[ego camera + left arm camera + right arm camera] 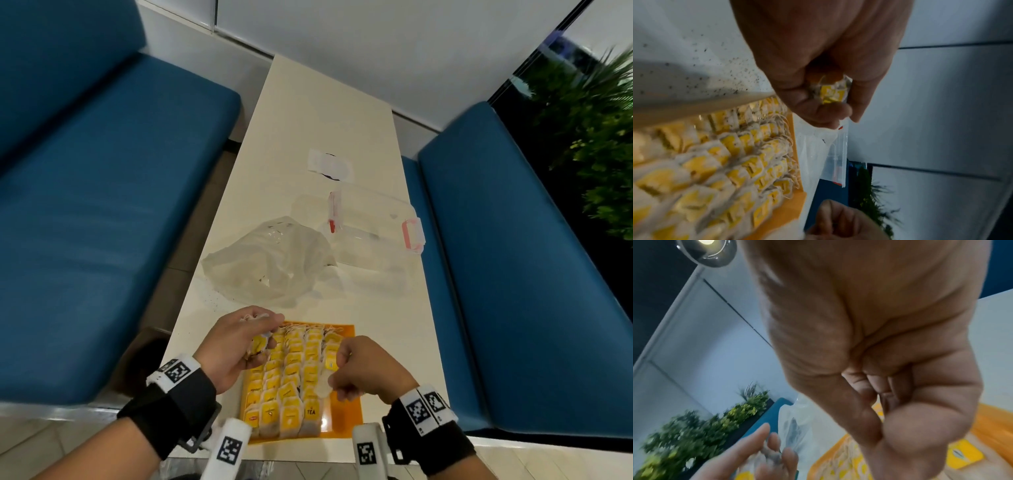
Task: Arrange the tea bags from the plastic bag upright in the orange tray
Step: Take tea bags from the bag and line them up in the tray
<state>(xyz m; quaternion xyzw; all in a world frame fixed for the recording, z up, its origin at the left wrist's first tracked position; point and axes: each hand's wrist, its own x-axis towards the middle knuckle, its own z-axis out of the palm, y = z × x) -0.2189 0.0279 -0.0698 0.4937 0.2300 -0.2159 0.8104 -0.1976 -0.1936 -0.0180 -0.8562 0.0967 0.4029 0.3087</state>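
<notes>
The orange tray [346,421] lies at the near end of the table, packed with upright rows of tea bags [291,383] bearing yellow tags. My left hand [260,339] hovers over the tray's far left corner and grips a small bunch of tea bags [833,92] in curled fingers. Over the tray's right side, my right hand [337,380] pinches a single tea bag [323,387] between thumb and fingers. The crumpled clear plastic bag [270,263] sits just beyond the tray; what it holds is hard to make out.
A clear plastic box with red latches [373,226] stands right of the plastic bag. A white packet [329,166] lies further back on the table [308,113]. Blue benches [102,205] flank the narrow table. Green plants [599,137] are at the right.
</notes>
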